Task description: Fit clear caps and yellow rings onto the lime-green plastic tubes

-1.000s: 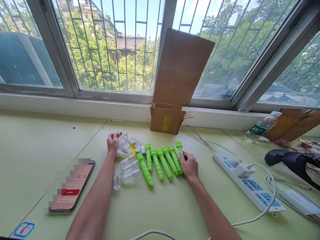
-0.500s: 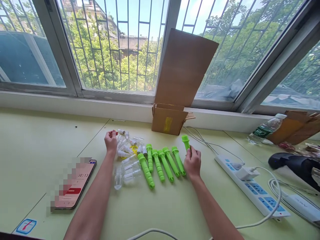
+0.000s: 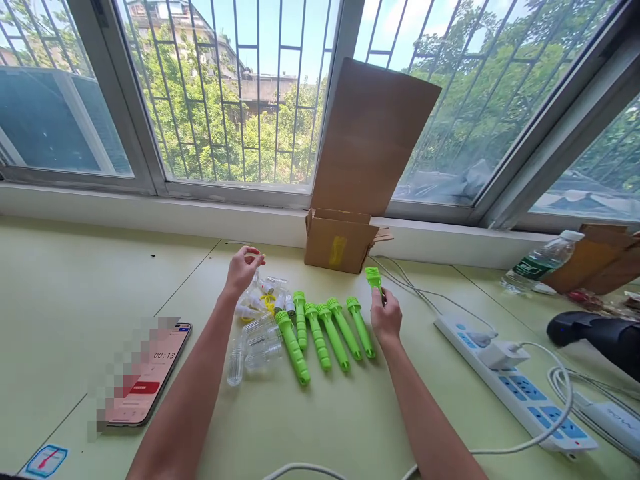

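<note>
My right hand [image 3: 386,315] is closed round a green plastic tube [image 3: 374,277], holding it upright above the table, its ribbed cap pointing up. Several more green tubes [image 3: 320,328] lie side by side on the table just left of that hand. My left hand [image 3: 243,267] is raised over a heap of small white and clear parts [image 3: 260,297]; its fingers pinch a tiny piece with a red tip that I cannot make out well. Clear plastic tubes [image 3: 250,343] lie in front of the heap.
A small open cardboard box [image 3: 340,243] stands by the window sill, behind the parts. A phone [image 3: 147,381] showing a timer lies at the left. A white power strip [image 3: 515,383] with cables, a water bottle [image 3: 540,261] and a dark device [image 3: 595,333] lie at the right.
My right hand picked one green tube out of the row and lifted it upright. My left hand rose from the heap of small parts with a tiny piece pinched in its fingers.
</note>
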A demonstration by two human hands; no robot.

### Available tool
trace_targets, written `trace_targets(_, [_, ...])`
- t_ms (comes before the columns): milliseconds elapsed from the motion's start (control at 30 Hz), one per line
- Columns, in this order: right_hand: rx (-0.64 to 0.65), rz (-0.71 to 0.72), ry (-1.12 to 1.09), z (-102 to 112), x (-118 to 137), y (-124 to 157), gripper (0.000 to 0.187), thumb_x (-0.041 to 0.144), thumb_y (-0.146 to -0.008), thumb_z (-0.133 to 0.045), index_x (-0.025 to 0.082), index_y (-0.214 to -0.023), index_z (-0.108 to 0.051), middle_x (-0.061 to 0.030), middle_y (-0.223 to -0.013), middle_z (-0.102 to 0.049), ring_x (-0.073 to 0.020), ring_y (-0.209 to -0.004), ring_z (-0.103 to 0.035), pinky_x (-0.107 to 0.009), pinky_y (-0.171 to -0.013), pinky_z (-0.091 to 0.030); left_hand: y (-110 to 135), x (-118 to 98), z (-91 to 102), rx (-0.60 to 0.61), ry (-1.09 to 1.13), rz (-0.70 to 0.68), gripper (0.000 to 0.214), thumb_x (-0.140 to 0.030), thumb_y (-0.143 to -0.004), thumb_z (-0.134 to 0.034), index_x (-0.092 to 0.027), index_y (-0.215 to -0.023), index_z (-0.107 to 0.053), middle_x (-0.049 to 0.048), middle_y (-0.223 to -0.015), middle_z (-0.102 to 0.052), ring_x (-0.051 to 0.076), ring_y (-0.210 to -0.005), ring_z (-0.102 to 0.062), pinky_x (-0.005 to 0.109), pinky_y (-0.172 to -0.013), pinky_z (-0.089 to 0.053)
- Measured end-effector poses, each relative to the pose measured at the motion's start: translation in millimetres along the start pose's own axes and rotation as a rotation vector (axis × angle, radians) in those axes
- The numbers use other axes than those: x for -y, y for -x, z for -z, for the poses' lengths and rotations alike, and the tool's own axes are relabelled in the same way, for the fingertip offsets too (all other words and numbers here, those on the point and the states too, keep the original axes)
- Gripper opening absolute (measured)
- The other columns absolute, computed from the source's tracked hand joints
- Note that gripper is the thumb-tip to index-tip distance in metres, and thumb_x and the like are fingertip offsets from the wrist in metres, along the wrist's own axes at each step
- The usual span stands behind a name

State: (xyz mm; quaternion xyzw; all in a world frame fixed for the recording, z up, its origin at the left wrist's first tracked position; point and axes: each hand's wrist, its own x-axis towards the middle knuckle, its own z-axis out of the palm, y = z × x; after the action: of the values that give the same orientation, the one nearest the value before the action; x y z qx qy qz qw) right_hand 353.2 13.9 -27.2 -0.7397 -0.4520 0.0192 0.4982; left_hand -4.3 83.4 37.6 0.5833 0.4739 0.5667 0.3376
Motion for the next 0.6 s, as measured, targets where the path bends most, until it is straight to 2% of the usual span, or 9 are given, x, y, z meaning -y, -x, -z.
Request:
trace_targets(100, [0.008, 0.005, 0.014, 2.6, -2.9, 1.9, 0.056, 0.056, -0.082, -0.042, 0.013, -0.109, -0.065, -0.0128, -0.093, -0.065, -0.0251, -0.081, -0.057, -0.033, -0.07, -0.04, -0.3, -4.3, 1.0, 0.109, -0.091, -0.013, 0.032, -0.037, -0.068, -0.075, -0.017, -0.091, -0.061, 0.0058, -0.078, -0.069, 0.02, -0.074, -0.066, 0.031, -0.068, -0.049])
trace_targets(267, [0.013, 0.07, 0.127, 8.9, -1.9, 9.2, 0.05, 0.05, -0.083, -0.045, 0.015, -0.113, -0.064, -0.0127, -0.099, -0.064, -0.0241, -0.082, -0.057, -0.032, -0.07, -0.04, 2.7, -6.7, 3.7, 0.145, -0.208, -0.019, 0.029, -0.036, -0.069, -0.073, -0.018, -0.089, -0.063, 0.0053, -0.078, -0.069, 0.021, -0.076, -0.066, 0.031, -0.069, -0.048])
trace_targets(433, [0.002, 0.255, 0.27, 9.1, 10.4, 24.6, 0.039, 0.04, -0.085, -0.048, 0.019, -0.114, -0.064, -0.0089, -0.099, -0.061, -0.02, -0.078, -0.055, -0.029, -0.064, -0.036, 7.7, -9.5, 0.4, 0.222, -0.263, -0.016, 0.026, -0.036, -0.069, -0.071, -0.02, -0.089, -0.064, 0.0056, -0.08, -0.071, 0.021, -0.073, -0.065, 0.03, -0.065, -0.048])
trace_targets(600, [0.038, 0.459, 0.332, 8.2, 31.2, 44.8, 0.034, 0.037, -0.088, -0.049, 0.021, -0.115, -0.063, -0.0056, -0.098, -0.06, -0.0151, -0.071, -0.053, -0.025, -0.056, -0.029, 16.4, -21.9, -12.8, 0.279, -0.297, -0.08, 0.023, -0.031, -0.067, -0.071, -0.021, -0.087, -0.065, 0.0056, -0.081, -0.072, 0.021, -0.077, -0.065, 0.03, -0.068, -0.049])
